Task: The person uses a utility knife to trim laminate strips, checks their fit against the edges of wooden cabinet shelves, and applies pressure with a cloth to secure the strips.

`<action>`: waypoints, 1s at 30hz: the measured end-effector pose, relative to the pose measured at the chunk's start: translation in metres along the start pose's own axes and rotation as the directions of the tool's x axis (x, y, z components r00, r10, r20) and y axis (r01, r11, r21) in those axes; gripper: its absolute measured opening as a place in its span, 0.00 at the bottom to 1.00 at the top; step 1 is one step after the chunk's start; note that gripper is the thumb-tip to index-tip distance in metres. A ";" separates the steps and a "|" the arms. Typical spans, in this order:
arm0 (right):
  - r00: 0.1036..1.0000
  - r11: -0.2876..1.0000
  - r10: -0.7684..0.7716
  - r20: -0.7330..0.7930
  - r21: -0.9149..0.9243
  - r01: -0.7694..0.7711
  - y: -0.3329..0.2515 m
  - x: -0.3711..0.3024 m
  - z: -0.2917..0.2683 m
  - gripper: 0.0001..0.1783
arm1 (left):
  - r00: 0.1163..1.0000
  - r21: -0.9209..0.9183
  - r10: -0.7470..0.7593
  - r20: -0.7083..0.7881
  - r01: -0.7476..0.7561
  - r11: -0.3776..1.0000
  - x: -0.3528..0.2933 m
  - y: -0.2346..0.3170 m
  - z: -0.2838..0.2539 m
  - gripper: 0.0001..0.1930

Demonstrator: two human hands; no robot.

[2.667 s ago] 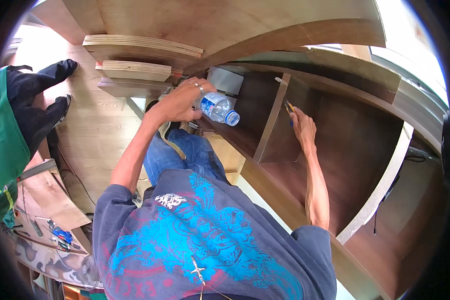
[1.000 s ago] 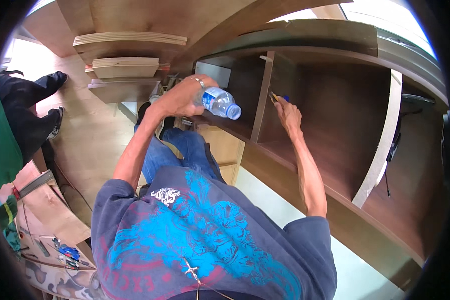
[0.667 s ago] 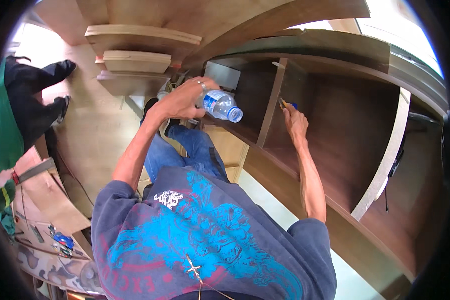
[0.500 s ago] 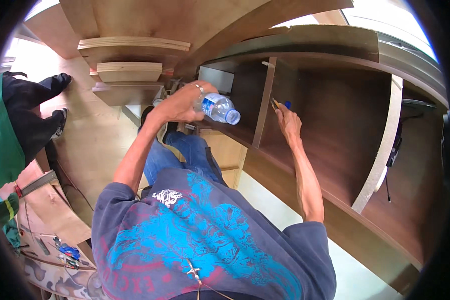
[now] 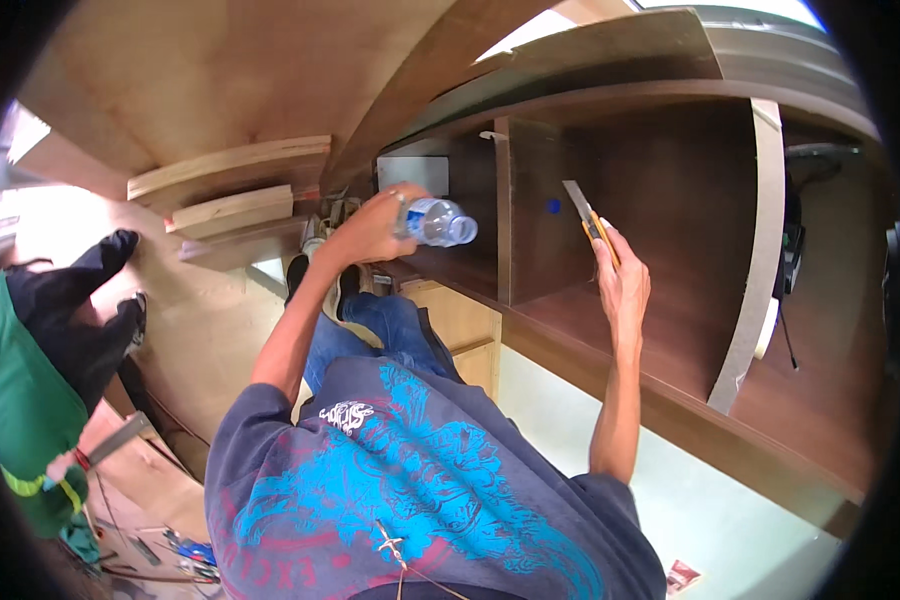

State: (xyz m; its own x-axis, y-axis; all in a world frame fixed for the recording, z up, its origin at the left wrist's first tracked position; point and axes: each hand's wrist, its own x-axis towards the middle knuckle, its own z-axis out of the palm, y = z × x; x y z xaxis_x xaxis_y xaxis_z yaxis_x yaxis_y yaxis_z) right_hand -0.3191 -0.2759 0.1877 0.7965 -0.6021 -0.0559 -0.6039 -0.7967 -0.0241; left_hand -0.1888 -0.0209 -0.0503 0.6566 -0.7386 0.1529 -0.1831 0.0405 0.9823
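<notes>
"How are the hands?"
"The left hand (image 5: 380, 228) wraps around a clear plastic bottle with a blue label (image 5: 435, 222); the right hand (image 5: 622, 275) grips a slim orange-handled utility knife (image 5: 597, 230). A small round blue disc (image 5: 554, 206) shows just beside the blade."

"And around them?"
"A dark brown, open-fronted wooden cabinet (image 5: 660, 200) behind the knife, pale plywood boards (image 5: 230, 168), light wood flooring (image 5: 205, 310), a person in green (image 5: 35, 385) at left."

"The two held things?"
"The bottle tilts sideways, see-through, neck toward the cabinet; the knife's blade is out, pointing up-left."
</notes>
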 end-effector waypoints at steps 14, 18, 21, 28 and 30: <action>0.872 0.458 0.487 -0.056 0.866 -0.200 0.034 -0.150 0.102 0.18 | 0.978 -0.012 0.208 0.018 -0.208 0.978 0.250 0.032 0.183 0.36; 0.876 0.387 0.482 0.020 0.892 -0.232 0.041 -0.151 0.117 0.18 | 0.992 0.048 0.130 -0.006 -0.129 0.990 0.261 0.016 0.207 0.37; 0.896 0.372 0.441 0.054 0.897 -0.238 0.050 -0.147 0.126 0.19 | 0.993 0.073 0.122 -0.004 -0.121 0.990 0.263 0.014 0.214 0.38; 0.913 0.374 0.400 0.083 0.894 -0.245 0.062 -0.139 0.144 0.19 | 0.965 0.147 0.249 -0.084 -0.235 0.961 0.252 0.012 0.205 0.39; 0.897 0.328 0.430 0.100 0.909 -0.259 0.058 -0.136 0.138 0.18 | 0.926 0.112 0.246 -0.286 -0.223 0.968 0.241 0.002 0.185 0.36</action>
State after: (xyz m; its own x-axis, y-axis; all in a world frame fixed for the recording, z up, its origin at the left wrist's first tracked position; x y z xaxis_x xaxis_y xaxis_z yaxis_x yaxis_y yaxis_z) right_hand -0.4666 -0.2324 0.0564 0.4516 -0.8777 -0.1603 -0.4314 -0.0575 -0.9003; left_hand -0.1663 -0.3237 -0.0314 0.7724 -0.4815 0.4142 -0.4053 0.1283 0.9051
